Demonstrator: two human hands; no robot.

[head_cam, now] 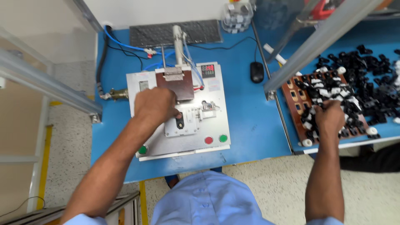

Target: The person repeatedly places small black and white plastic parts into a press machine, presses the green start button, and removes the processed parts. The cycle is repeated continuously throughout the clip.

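Press fixture (179, 116), a white and bare-metal bench machine, sits at the centre of the blue table (250, 125), and it is the largest thing under the hands. It carries a brown block (177, 85) at its twelve o'clock side, with a vertical cylinder (178, 41) rising beyond that, a small red-digit display (208, 69) at about one o'clock, and round buttons along its six o'clock edge: a green one (143, 149) at seven o'clock, a red one (208, 140) and another green one (223, 138) towards five o'clock. The left hand (156, 106) lies on top of the fixture, fingers curled, its fingertips pressing down on a small black part (180, 121) seated in the fixture's white nest; the part is at the hand's four o'clock, just under the fingers. Well apart, at three o'clock from the fixture, a brown tray (296, 109) with rectangular pockets holds a heap of small black and white parts (333, 89), and more loose black parts (375, 62) spread across the table at the tray's two o'clock. The right hand (329, 116) rests on the tray's six o'clock end, fingers closed down among the pieces; whether it grips one I cannot tell. A black mouse (256, 72) lies between fixture and tray.
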